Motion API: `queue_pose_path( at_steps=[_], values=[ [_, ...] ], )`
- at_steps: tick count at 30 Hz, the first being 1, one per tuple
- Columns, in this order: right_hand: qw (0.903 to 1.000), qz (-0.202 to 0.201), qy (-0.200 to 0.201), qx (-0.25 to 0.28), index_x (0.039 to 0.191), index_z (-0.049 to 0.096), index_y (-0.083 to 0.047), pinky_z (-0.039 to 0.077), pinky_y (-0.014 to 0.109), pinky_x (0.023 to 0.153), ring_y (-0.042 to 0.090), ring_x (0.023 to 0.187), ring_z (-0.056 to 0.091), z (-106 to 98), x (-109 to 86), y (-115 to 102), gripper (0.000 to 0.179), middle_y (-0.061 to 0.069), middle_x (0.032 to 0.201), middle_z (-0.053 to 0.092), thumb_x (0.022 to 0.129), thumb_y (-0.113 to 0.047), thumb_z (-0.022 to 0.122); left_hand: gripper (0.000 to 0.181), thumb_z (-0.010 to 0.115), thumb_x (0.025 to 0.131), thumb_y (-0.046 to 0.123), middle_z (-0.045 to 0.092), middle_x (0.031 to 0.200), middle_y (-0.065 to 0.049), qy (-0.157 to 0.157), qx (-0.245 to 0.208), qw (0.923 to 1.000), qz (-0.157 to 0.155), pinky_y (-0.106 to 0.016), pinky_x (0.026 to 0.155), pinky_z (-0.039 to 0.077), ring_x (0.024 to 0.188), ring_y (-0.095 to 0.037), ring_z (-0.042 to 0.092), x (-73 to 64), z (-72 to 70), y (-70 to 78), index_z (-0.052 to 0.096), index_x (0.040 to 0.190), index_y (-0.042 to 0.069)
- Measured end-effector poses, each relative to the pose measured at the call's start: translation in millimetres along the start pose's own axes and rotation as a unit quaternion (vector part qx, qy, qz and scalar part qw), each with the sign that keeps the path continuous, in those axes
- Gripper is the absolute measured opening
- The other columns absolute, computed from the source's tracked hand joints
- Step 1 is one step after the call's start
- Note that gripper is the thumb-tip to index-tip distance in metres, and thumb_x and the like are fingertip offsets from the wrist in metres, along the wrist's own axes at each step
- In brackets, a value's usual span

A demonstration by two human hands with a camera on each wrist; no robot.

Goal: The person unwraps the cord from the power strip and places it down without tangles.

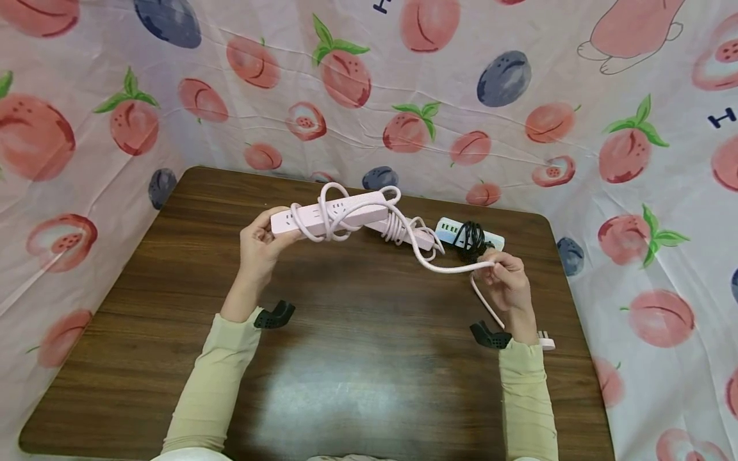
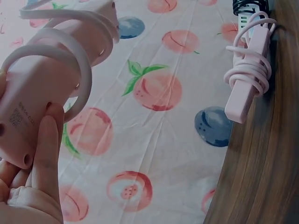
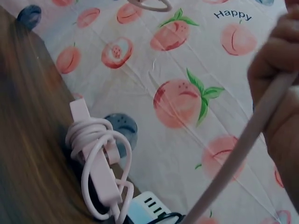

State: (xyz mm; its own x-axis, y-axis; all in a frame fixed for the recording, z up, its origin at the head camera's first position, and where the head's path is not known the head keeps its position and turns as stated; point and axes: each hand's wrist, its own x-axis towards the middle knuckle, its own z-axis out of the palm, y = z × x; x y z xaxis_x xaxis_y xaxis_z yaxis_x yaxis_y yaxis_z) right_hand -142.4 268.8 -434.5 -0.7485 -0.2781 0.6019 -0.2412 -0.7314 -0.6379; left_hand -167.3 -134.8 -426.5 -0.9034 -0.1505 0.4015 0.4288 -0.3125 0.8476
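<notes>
Apparently, winding or unwinding is in hand: the left hand (image 1: 257,246) grips the strip (image 1: 314,216), the right hand (image 1: 508,280) pinches its cord (image 1: 452,269), and another turn would need controlled slack.

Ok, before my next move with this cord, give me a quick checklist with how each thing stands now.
1. Left hand grips the raised pink power strip by one end: ok.
2. Right hand pinches the white cord: ok.
3. Loops snug around that strip: not ok, they stand off it loosely.
4. Plug resting on the table: cannot tell, it shows beside the right wrist but may be hanging.
5. Second pink strip wrapped in its own cord: ok.
6. Black cord bundled at the white strip: ok.
</notes>
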Motion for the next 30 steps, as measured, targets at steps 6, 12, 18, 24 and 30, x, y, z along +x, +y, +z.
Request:
queue_pose_path(
  at_steps=[6, 12, 18, 24, 30],
  values=[
    [0.9819, 0.061, -0.064, -0.168, 0.093, 0.070, 0.002, 0.036, 0.023, 0.056, 0.014, 0.070, 0.048, -2.7, -1.4, 2.2, 0.015, 0.006, 0.082, 0.061, 0.089, 0.004, 0.056, 0.043, 0.064, 0.070, -0.022, 0.066, 0.092, -0.002, 0.009, -0.009, 0.9998, 0.014, -0.016, 0.065, 0.050, 0.080, -0.009, 0.057, 2.2, -1.8, 0.8, 0.069, 0.099, 0.010],
    [0.9274, 0.150, -0.105, -0.326, 0.085, 0.066, 0.010, 0.044, 0.019, 0.057, 0.010, 0.069, 0.051, 1.7, 3.9, 9.4, 0.013, 0.010, 0.077, 0.062, 0.081, 0.018, 0.058, 0.042, 0.065, 0.070, -0.021, 0.066, 0.093, -0.003, 0.009, -0.026, 0.9994, 0.019, -0.016, 0.065, 0.050, 0.082, -0.010, 0.058, 3.8, -3.4, 3.3, 0.069, 0.099, 0.010],
    [0.8554, 0.210, -0.103, -0.462, 0.084, 0.068, 0.007, 0.039, 0.019, 0.053, 0.008, 0.063, 0.047, 8.2, 10.2, 25.1, 0.011, 0.015, 0.070, 0.060, 0.079, 0.016, 0.063, 0.039, 0.068, 0.071, -0.018, 0.067, 0.095, -0.004, -0.001, -0.044, 0.9987, 0.025, -0.017, 0.067, 0.051, 0.083, -0.011, 0.058, 3.9, -3.6, 7.4, 0.069, 0.101, 0.007],
    [0.7704, 0.237, -0.021, -0.592, 0.082, 0.069, 0.001, 0.036, 0.020, 0.053, 0.008, 0.059, 0.044, 4.7, 11.7, 43.5, 0.001, 0.005, 0.069, 0.058, 0.081, 0.001, 0.069, 0.036, 0.074, 0.072, -0.011, 0.067, 0.100, -0.005, -0.021, -0.060, 0.9977, 0.024, -0.017, 0.068, 0.051, 0.085, -0.012, 0.058, 2.8, -4.0, 10.8, 0.068, 0.102, 0.006],
    [0.7289, 0.189, 0.094, -0.651, 0.083, 0.069, 0.002, 0.034, 0.020, 0.050, 0.009, 0.054, 0.043, -5.1, 18.2, 52.2, 0.005, 0.006, 0.064, 0.058, 0.083, -0.003, 0.069, 0.036, 0.081, 0.069, -0.001, 0.066, 0.097, -0.004, -0.038, -0.074, 0.9963, 0.020, -0.017, 0.069, 0.051, 0.085, -0.011, 0.057, 1.5, -6.0, 12.2, 0.069, 0.102, 0.007]
  ],
)
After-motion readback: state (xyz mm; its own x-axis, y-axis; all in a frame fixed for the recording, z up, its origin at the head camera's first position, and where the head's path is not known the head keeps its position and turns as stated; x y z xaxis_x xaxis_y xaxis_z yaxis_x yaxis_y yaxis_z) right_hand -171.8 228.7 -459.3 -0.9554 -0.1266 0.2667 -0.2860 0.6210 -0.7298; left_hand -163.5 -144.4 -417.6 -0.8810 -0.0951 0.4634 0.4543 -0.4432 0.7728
